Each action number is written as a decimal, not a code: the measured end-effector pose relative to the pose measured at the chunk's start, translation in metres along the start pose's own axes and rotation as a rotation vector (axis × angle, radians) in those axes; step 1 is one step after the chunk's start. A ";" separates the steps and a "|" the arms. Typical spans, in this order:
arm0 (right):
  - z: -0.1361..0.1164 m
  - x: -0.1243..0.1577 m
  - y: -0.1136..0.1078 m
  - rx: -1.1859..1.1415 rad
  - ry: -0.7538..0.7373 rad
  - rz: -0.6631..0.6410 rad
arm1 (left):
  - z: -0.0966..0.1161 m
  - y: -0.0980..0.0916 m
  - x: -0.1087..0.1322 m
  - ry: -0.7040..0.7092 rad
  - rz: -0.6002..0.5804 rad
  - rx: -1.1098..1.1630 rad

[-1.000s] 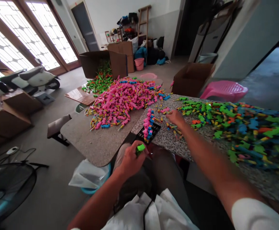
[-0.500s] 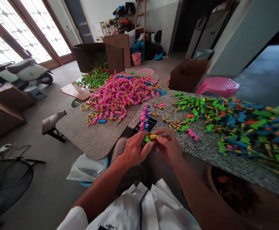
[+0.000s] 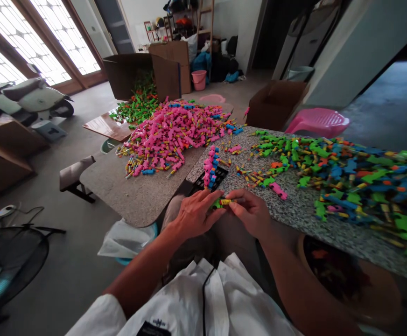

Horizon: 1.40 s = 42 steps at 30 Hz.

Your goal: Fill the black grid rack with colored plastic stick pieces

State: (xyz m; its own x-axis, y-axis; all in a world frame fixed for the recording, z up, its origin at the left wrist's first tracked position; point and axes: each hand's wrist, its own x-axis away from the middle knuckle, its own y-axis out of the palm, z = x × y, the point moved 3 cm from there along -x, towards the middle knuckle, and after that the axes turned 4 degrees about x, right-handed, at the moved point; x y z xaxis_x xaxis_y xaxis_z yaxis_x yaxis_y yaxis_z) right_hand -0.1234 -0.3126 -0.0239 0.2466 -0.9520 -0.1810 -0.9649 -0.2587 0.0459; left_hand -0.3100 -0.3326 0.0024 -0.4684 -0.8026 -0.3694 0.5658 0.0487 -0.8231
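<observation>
My left hand [image 3: 197,212] is closed round a small green plastic toy [image 3: 217,204], its fingers covering much of it. A short yellow tube [image 3: 226,202] with printing on it sticks out of the toy's right side. My right hand [image 3: 251,213] pinches the far end of that tube between thumb and fingers. Just beyond my hands, a black slotted tray [image 3: 221,177] lies on the speckled tabletop [image 3: 273,207], with pink and blue toys [image 3: 211,163] lined up on it. A loose pink toy [image 3: 278,190] lies to the right.
A big heap of pink toys [image 3: 175,130] lies beyond the tray, and green and blue toys [image 3: 350,172] spread along the right. A cardboard box [image 3: 166,77] spills green toys at the back. A round container [image 3: 378,289] stands below the right table edge.
The view has tilted slightly. Both hands stay together on the toy; the yellow tube now lies more level, and my left fingers cover more of the green part.
</observation>
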 end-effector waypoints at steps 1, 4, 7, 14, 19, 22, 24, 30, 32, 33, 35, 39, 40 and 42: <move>0.000 0.002 0.000 0.022 -0.005 0.003 | 0.000 0.000 0.000 0.001 -0.003 0.001; 0.001 0.007 -0.001 0.090 -0.041 0.037 | -0.002 0.001 0.000 -0.004 -0.020 0.010; 0.007 0.010 -0.003 0.101 -0.048 0.041 | -0.003 0.001 -0.001 0.000 -0.065 0.006; 0.007 0.008 -0.021 -0.070 0.028 -0.265 | 0.007 -0.006 0.002 0.008 -0.070 -0.002; 0.013 0.007 -0.025 0.098 0.101 -0.432 | 0.007 -0.002 0.006 -0.086 -0.181 -0.057; 0.025 0.008 -0.022 0.503 -0.016 -0.430 | -0.003 0.006 0.007 -0.130 -0.204 -0.145; 0.032 0.009 -0.018 0.766 -0.145 -0.420 | -0.011 0.013 0.007 -0.144 -0.212 -0.179; 0.041 0.011 -0.015 1.104 -0.235 -0.347 | -0.024 0.027 0.009 -0.227 -0.291 -0.068; 0.044 0.010 -0.021 1.097 -0.187 -0.348 | -0.031 0.022 0.012 -0.301 -0.265 0.014; 0.046 0.007 -0.025 1.086 -0.162 -0.339 | -0.036 0.018 0.013 -0.349 -0.229 0.058; 0.053 -0.004 -0.038 1.083 -0.112 -0.288 | -0.052 0.008 0.017 -0.460 -0.114 0.130; 0.071 -0.056 -0.067 1.124 -0.003 -0.126 | -0.098 0.007 0.019 -0.579 0.062 0.177; 0.076 -0.074 -0.071 1.120 0.034 -0.084 | -0.111 0.013 0.016 -0.573 0.067 0.194; 0.087 -0.111 -0.074 1.084 0.113 -0.030 | -0.135 0.031 0.007 -0.542 0.061 0.212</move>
State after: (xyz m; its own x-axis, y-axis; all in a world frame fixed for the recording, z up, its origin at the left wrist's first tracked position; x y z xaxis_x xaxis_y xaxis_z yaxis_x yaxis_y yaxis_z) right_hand -0.0870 -0.1739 -0.0932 0.2246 -0.9717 -0.0739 -0.5114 -0.0530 -0.8577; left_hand -0.3873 -0.2569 -0.0842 -0.0482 -0.9944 -0.0939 0.7301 0.0291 -0.6827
